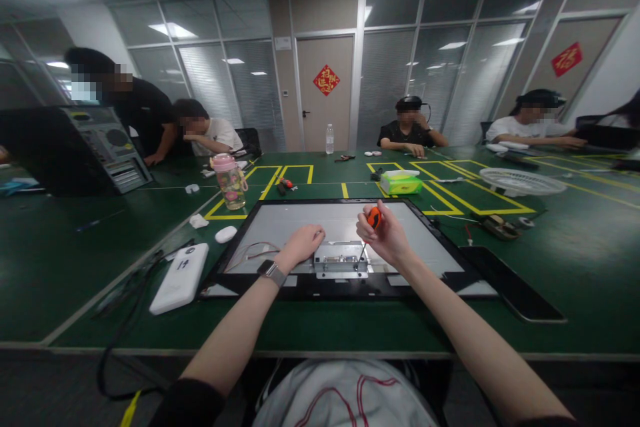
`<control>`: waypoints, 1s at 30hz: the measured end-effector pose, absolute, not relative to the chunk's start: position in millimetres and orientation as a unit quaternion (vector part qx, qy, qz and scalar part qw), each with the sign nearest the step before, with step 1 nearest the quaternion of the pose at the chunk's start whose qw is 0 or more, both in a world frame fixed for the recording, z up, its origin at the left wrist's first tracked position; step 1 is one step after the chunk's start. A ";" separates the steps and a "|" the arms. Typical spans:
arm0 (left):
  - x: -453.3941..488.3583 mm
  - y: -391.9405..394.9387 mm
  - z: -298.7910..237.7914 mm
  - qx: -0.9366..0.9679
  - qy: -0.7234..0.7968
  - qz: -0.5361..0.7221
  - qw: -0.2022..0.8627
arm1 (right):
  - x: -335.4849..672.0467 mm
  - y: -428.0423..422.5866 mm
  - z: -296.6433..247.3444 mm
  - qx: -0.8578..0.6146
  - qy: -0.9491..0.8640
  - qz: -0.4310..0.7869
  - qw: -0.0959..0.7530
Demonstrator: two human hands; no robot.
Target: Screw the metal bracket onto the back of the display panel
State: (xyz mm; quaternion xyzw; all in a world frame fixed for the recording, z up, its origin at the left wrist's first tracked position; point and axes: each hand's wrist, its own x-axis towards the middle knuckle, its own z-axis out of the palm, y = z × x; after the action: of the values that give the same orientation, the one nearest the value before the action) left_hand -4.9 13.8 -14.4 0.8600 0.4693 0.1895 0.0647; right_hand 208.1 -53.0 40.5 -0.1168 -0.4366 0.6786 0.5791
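My right hand (387,237) is wrapped round the orange-and-black handle of a screwdriver (374,217). The screwdriver's thin shaft slants down to the right end of a silver metal box (327,267) with connector ports along its front. That box sits at the near edge of a flat display panel (295,219), which lies with its grey back up inside a black frame. Just above the box's left end is my left hand (301,245), fingers bent and drawn together. Anything between those fingertips is too small to make out. Thin wires (257,250) run across the panel at left.
A white power bank (181,278) and white round case (226,234) lie left; a dark phone (513,283) lies right. Beyond the panel stand a pink-lidded bottle (230,183) and green tissue pack (401,182). A computer tower (100,147) stands far left. Several people sit or stand around.
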 end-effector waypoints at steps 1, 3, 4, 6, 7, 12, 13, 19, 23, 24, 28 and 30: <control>-5.0 14.0 -14.6 0.861 0.468 0.190 0.064 | 208.2 -52.7 40.4 -0.118 -0.435 0.678 0.580; -5.1 14.0 -14.7 0.863 0.465 0.188 0.062 | 208.3 -52.3 40.3 -0.120 -0.434 0.676 0.583; -5.1 13.9 -14.5 0.863 0.465 0.188 0.062 | 208.3 -52.2 40.2 -0.121 -0.435 0.676 0.582; -5.0 13.4 -14.1 0.862 0.467 0.189 0.062 | 208.3 -52.0 40.1 -0.123 -0.437 0.678 0.577; -5.0 13.2 -13.9 0.861 0.467 0.190 0.064 | 208.3 -52.0 40.1 -0.123 -0.438 0.681 0.574; -4.9 13.8 -14.2 0.859 0.471 0.187 0.070 | 209.3 -52.8 39.3 -0.106 -0.436 0.682 0.577; -5.0 14.2 -14.4 0.859 0.472 0.187 0.070 | 209.6 -53.1 39.1 -0.101 -0.436 0.681 0.579; -5.0 15.0 -15.5 0.859 0.471 0.188 0.071 | 209.8 -53.2 38.3 -0.099 -0.441 0.676 0.583; -5.2 14.8 -15.3 0.862 0.466 0.191 0.064 | 209.5 -51.6 38.6 -0.104 -0.454 0.665 0.584; -5.3 14.8 -15.3 0.862 0.465 0.190 0.064 | 209.7 -51.2 38.7 -0.106 -0.456 0.663 0.584; -5.6 15.4 -15.7 0.863 0.465 0.188 0.060 | 210.7 -50.2 39.0 -0.110 -0.453 0.668 0.580; -5.7 15.6 -15.9 0.862 0.467 0.188 0.059 | 210.8 -50.2 39.2 -0.108 -0.447 0.673 0.580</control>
State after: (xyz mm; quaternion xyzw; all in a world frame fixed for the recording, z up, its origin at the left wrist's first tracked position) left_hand -5.7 15.6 -15.9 0.8620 0.4671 0.1875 0.0594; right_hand 210.8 -50.2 39.2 -0.1084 -0.4472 0.6725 0.5796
